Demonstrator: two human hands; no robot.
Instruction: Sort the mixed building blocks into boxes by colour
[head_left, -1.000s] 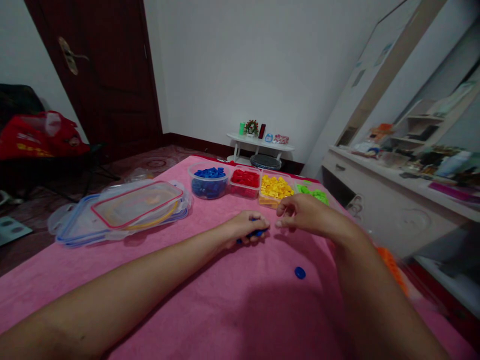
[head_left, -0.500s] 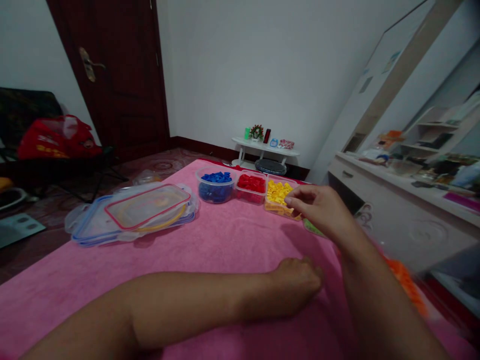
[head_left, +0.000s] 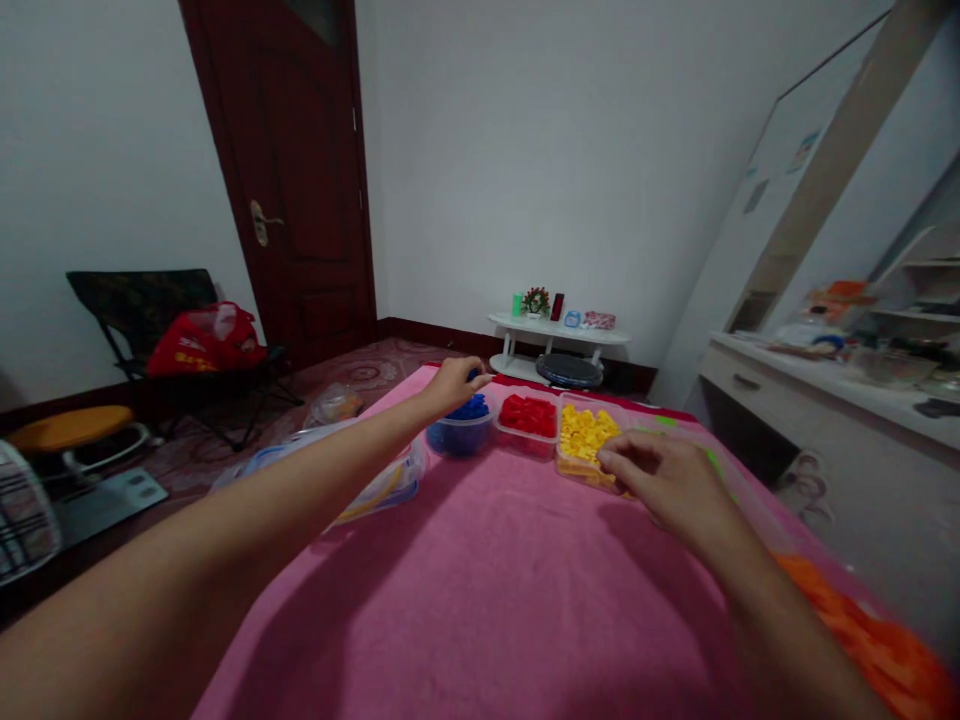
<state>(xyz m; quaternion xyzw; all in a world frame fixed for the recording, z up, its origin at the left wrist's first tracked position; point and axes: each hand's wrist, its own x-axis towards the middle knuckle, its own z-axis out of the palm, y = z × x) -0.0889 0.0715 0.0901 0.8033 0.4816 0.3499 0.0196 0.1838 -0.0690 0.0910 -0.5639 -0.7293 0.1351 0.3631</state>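
Note:
My left hand (head_left: 454, 387) is over the round clear tub (head_left: 459, 440) of blue plastic pieces (head_left: 471, 407). Its thumb and fingers are closed on one blue piece (head_left: 472, 374), just above the pile. My right hand (head_left: 664, 472) hovers beside the clear box of yellow pieces (head_left: 589, 432), at its near right corner. The right fingers are curled towards the thumb in a pinch; what lies between them, if anything, is hidden. A box of red pieces (head_left: 528, 415) stands between the blue tub and the yellow box.
Stacked clear lids (head_left: 382, 492) lie on the pink cloth (head_left: 480, 590) at left, partly behind my left forearm. Orange pieces (head_left: 870, 640) sit at the right edge. Beyond are a low white table (head_left: 559, 327), a folding chair with a red bag (head_left: 206, 340), and a white cabinet (head_left: 750, 380).
My left hand has moved from the near right of the cloth, forward and left to the blue tub, and now holds a blue piece. The right hand keeps its pinch. The camera view has shifted.

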